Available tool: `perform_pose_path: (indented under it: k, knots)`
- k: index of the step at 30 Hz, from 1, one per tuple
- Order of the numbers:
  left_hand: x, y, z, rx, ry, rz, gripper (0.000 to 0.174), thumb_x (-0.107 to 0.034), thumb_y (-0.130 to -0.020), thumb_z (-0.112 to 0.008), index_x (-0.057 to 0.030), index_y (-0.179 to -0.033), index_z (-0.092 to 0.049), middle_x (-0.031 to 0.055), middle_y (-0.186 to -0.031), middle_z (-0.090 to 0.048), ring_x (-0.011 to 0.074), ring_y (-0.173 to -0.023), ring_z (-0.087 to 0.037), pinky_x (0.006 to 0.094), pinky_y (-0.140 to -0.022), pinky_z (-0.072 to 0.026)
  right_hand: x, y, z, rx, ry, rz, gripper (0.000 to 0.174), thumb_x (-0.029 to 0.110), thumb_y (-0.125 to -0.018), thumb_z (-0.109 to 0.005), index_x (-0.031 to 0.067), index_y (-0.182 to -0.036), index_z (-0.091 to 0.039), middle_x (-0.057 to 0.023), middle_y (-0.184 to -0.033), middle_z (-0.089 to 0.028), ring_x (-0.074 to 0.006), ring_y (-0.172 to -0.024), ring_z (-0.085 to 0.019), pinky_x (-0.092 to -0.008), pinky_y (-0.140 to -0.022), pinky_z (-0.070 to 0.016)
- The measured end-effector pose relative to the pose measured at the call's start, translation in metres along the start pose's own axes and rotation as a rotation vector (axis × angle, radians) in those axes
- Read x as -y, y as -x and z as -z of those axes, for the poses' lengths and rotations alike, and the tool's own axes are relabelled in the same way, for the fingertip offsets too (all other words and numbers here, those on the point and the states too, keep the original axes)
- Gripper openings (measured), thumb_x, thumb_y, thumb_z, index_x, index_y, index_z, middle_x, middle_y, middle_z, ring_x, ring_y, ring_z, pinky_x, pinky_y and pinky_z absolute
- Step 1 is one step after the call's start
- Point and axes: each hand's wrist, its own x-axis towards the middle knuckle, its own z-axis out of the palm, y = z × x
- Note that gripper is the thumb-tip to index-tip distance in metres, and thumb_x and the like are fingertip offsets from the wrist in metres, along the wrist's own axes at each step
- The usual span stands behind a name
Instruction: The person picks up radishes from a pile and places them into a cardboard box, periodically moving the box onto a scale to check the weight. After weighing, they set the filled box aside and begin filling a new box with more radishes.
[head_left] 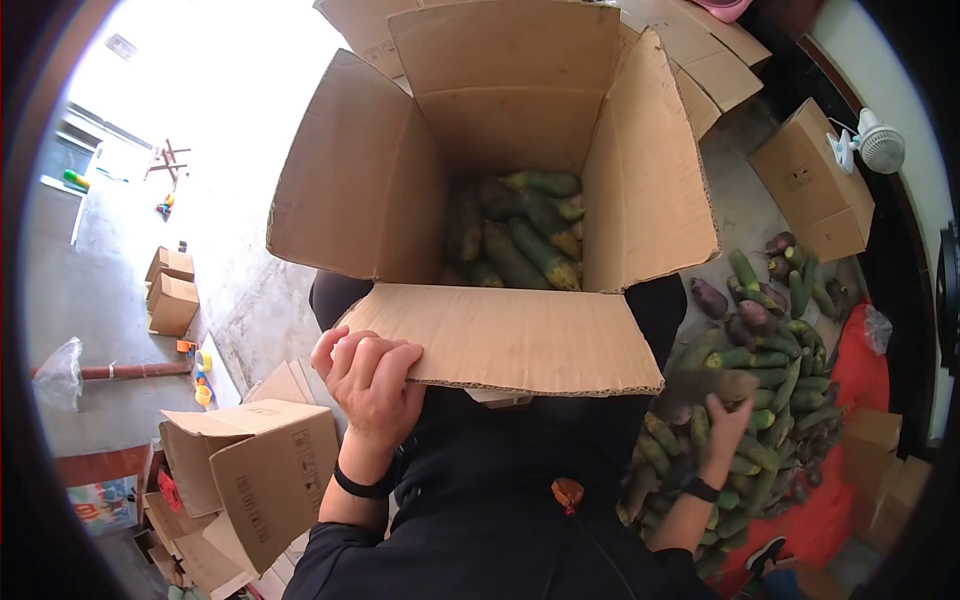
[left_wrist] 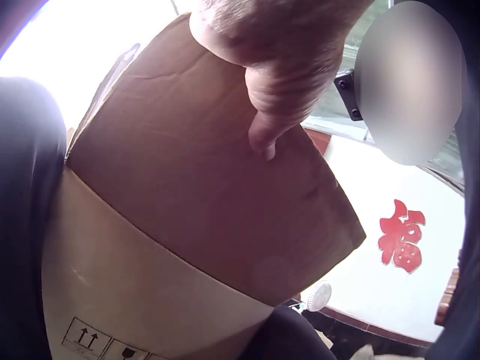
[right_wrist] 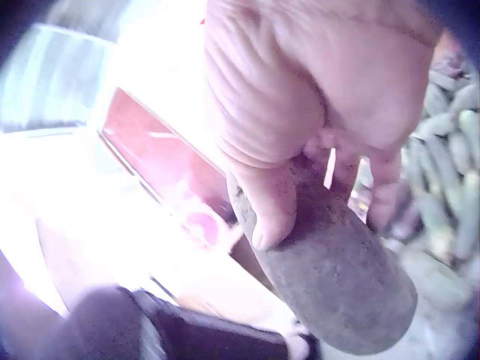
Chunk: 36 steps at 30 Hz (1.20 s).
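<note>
**Two holds, and either could slip**

My right hand point(head_left: 727, 430) grips a thick root point(right_wrist: 337, 277) in thumb and fingers, over the heap point(head_left: 770, 450), outside the box point(head_left: 530, 120). My left hand point(head_left: 370, 385) pinches the flap point(head_left: 510, 335).

The root's far end juts free, so I judge its weight could twist it loose and bruise the ones below. Let go high over the box, it could crack against the roots point(head_left: 540, 250) inside; leaning on the flap could tear its fold.

The box shows two up arrows point(left_wrist: 88, 337) and a glass symbol point(left_wrist: 127, 352), partly cut off. A red 福 point(left_wrist: 403, 236) is on the wall. Print on the carton point(head_left: 290, 480) is too small to read; I can make out no brand.
</note>
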Motion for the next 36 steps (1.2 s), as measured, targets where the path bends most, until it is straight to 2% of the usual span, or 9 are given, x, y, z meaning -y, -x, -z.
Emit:
perform_pose_path:
  k: [7,9,12,18,22,26,27,32,36]
  knots:
    - [0.000,0.001,0.002,0.001,0.015,0.008,0.016,-0.006,-0.060,-0.065,-0.0105,-0.075,-0.059,0.0018,-0.073,-0.056,0.0211,-0.076,-0.054,0.0407,-0.089,-0.0364,0.174,-0.004,0.025,-0.030,-0.181,0.602,0.060,-0.006,-0.076,-0.059,-0.0029,-0.132,-0.038,-0.0131,-0.130,-0.046,-0.0240,-0.120,-0.045,-0.0375,-0.105,-0.0313]
    - [0.000,0.001,0.002,-0.003,0.020,0.005,0.016,-0.006,-0.060,-0.065,-0.0105,-0.074,-0.059,0.0017,-0.072,-0.055,0.0214,-0.075,-0.053,0.0409,-0.089,-0.0366,0.214,0.001,0.016,0.229,-0.444,0.822,0.059,-0.006,-0.076,-0.057,-0.0041,-0.132,-0.038,-0.0142,-0.130,-0.047,-0.0241,-0.121,-0.045,-0.0384,-0.106,-0.0311]
    - [0.000,0.001,0.002,-0.002,0.009,0.017,0.016,-0.008,-0.059,-0.064,-0.0128,-0.074,-0.061,-0.0008,-0.072,-0.054,0.0185,-0.078,-0.053,0.0397,-0.088,-0.0364,0.227,-0.008,0.012,0.206,-0.502,0.705,0.055,0.025,-0.081,-0.069,0.0050,-0.127,-0.047,-0.0107,-0.123,-0.057,-0.0287,-0.118,-0.049,-0.0386,-0.099,-0.0426]
    - [-0.002,0.003,0.001,0.004,0.010,0.018,0.011,-0.006,-0.064,-0.063,-0.0104,-0.073,-0.058,0.0028,-0.071,-0.053,0.0221,-0.075,-0.053,0.0410,-0.089,-0.0368,0.301,0.011,-0.146,0.636,-0.438,0.549,0.056,-0.006,-0.074,-0.066,-0.0050,-0.126,-0.043,-0.0136,-0.119,-0.054,-0.0216,-0.111,-0.052,-0.0326,-0.093,-0.0437]
    - [-0.001,0.005,0.000,0.022,-0.009,-0.009,0.012,-0.008,-0.065,-0.064,-0.0099,-0.074,-0.057,0.0051,-0.072,-0.052,0.0245,-0.076,-0.052,0.0397,-0.085,-0.0375,0.271,-0.017,-0.174,0.508,-0.458,0.782,0.046,0.002,-0.080,-0.068,-0.0060,-0.121,-0.048,-0.0102,-0.113,-0.057,-0.0162,-0.102,-0.056,-0.0258,-0.087,-0.0458]
    - [-0.003,0.009,-0.007,-0.030,-0.022,-0.022,0.014,-0.003,-0.063,-0.060,-0.0103,-0.076,-0.058,0.0041,-0.071,-0.054,0.0233,-0.075,-0.053,0.0395,-0.086,-0.0372,0.240,-0.022,-0.119,0.354,-0.407,0.521,0.065,0.022,-0.077,-0.074,0.0086,-0.132,-0.043,-0.0140,-0.122,-0.052,-0.0229,-0.112,-0.053,-0.0367,-0.097,-0.0402]
    - [0.000,0.011,-0.006,-0.004,-0.040,-0.034,0.013,-0.003,-0.065,-0.063,-0.0100,-0.076,-0.059,0.0047,-0.069,-0.053,0.0233,-0.073,-0.053,0.0382,-0.082,-0.0375,0.213,-0.037,-0.102,0.319,-0.299,0.712,0.031,0.005,-0.085,-0.062,-0.0005,-0.115,-0.055,-0.0053,-0.106,-0.062,-0.0123,-0.098,-0.057,-0.0265,-0.086,-0.0452]
    - [0.002,0.009,-0.007,-0.019,-0.086,-0.084,0.013,-0.001,-0.068,-0.065,-0.0089,-0.077,-0.058,0.0038,-0.068,-0.052,0.0226,-0.068,-0.052,0.0347,-0.073,-0.0376,0.069,-0.048,-0.016,0.115,0.264,0.312,0.027,0.012,-0.080,-0.064,-0.0004,-0.102,-0.059,-0.0095,-0.090,-0.065,-0.0157,-0.083,-0.061,-0.0288,-0.073,-0.0482]
    - [0.003,0.013,-0.007,-0.006,-0.095,-0.073,0.014,-0.001,-0.069,-0.066,-0.0089,-0.077,-0.058,0.0030,-0.069,-0.053,0.0218,-0.069,-0.052,0.0345,-0.073,-0.0378,-0.083,-0.010,0.032,0.182,0.667,-0.018,0.034,0.019,-0.073,-0.067,-0.0005,-0.100,-0.058,-0.0207,-0.098,-0.062,-0.0353,-0.089,-0.061,-0.0380,-0.076,-0.0482]
